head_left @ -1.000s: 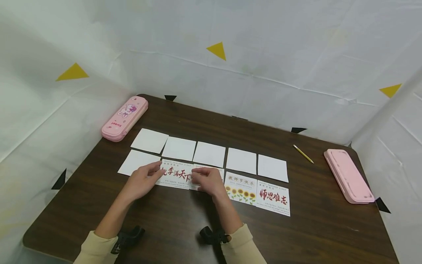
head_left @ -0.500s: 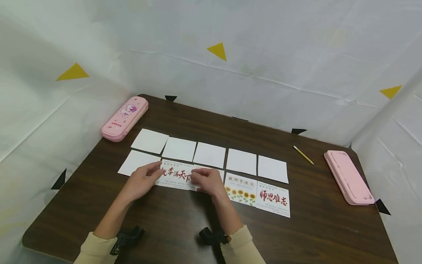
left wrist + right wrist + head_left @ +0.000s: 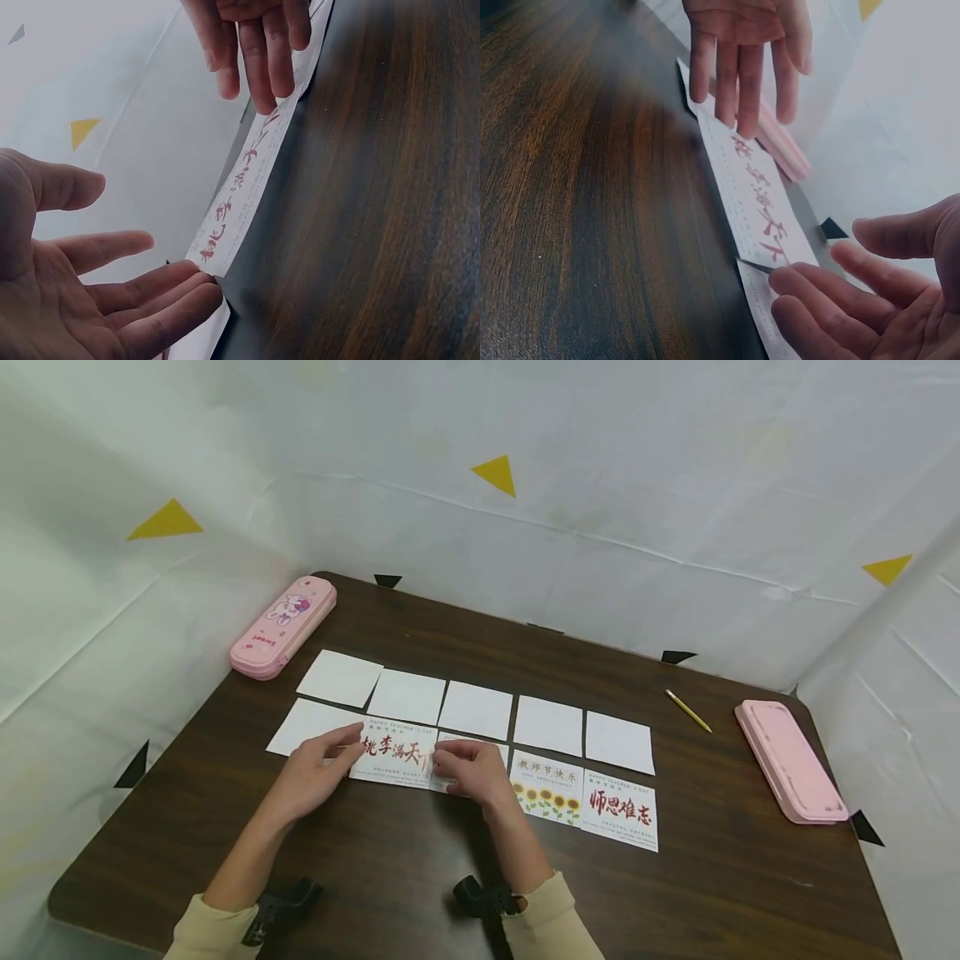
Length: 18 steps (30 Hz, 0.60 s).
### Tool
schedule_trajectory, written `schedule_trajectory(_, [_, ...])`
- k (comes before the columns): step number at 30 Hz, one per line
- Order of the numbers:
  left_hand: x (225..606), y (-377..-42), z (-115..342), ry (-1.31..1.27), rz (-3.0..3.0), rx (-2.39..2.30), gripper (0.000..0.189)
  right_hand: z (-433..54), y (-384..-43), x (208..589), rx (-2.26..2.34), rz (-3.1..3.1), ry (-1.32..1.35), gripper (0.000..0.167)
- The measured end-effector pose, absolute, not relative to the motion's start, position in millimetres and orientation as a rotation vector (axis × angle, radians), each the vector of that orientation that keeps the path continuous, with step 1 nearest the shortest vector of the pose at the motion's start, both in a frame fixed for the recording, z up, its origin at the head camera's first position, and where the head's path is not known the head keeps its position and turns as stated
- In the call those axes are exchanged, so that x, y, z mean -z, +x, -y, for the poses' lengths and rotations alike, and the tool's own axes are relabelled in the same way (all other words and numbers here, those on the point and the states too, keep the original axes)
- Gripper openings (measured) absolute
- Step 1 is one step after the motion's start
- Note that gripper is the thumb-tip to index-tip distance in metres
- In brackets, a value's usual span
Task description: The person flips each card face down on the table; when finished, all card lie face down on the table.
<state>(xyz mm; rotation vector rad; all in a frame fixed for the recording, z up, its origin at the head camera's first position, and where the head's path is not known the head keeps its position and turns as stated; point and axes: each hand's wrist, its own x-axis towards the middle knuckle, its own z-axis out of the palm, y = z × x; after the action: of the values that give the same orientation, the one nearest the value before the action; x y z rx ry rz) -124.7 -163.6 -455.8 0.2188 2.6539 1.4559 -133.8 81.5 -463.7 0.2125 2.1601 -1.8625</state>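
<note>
In the head view, a card with red brushed characters (image 3: 393, 752) lies flat in the near row. At its left edge is my left hand (image 3: 315, 772), fingers loosely bent; in the left wrist view the lower fingertips (image 3: 199, 281) touch or nearly touch that edge. My right hand (image 3: 476, 772) is at the card's other side, covering much of the neighbouring card (image 3: 495, 750). The right wrist view shows its relaxed fingers (image 3: 817, 292) over the seam between these two cards. Neither hand grips anything.
A sunflower card (image 3: 547, 785) and another red-lettered card (image 3: 618, 810) continue the near row rightward. Left of my hand is a blank white card (image 3: 311, 727); several more form the far row (image 3: 476, 710). Two pink pencil cases (image 3: 283, 627) and a pencil (image 3: 687, 710) lie farther out.
My left hand has shifted slightly left, and the red-lettered card between the hands appears to have slid slightly left too. My right hand has stayed almost still.
</note>
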Motion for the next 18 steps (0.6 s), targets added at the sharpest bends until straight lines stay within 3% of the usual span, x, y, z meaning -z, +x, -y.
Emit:
schedule_trajectory(13, [457.8,-122.6,174.0,0.071,-2.449,-1.711,0.05,-75.7,-135.4,477.3,1.991,-2.261,0.095,0.03])
schedule_trajectory(18, [456.4,-121.5,174.0,0.074,-2.417,-1.764,0.049,-70.4,-137.1,482.0,1.994,-2.397,0.068,0.022])
